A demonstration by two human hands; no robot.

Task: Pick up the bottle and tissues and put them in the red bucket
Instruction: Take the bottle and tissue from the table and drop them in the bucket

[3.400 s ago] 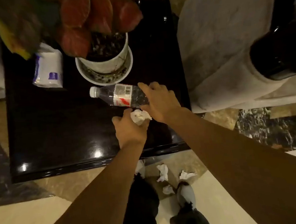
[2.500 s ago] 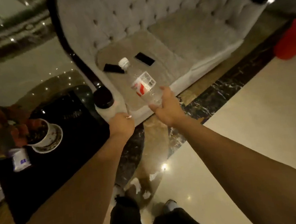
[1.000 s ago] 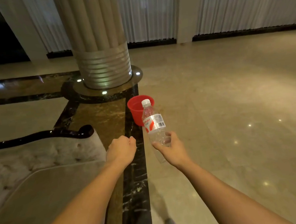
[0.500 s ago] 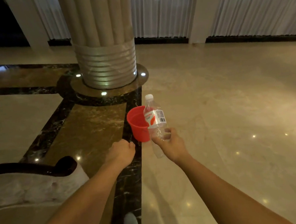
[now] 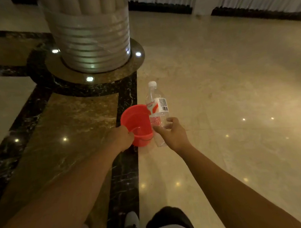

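The red bucket (image 5: 137,118) stands on the marble floor just ahead of me, its inside showing. My right hand (image 5: 173,134) grips the lower part of a clear plastic bottle (image 5: 157,105) with a white cap and a red-and-white label, held upright beside the bucket's right rim. My left hand (image 5: 120,137) is a closed fist at the bucket's near left rim. The tissue it closed on earlier is hidden inside the fist.
A wide ribbed column (image 5: 90,37) on a round base with floor lights rises just behind the bucket. A dark marble strip (image 5: 124,171) runs from my feet (image 5: 131,220) to the bucket. Polished beige floor stretches to the right, with curtains along the far wall.
I left the black table and sofa carrying the bottle and tissue, and walked up to the bucket. Both hands now sit at its rim, and the sofa has gone from view.
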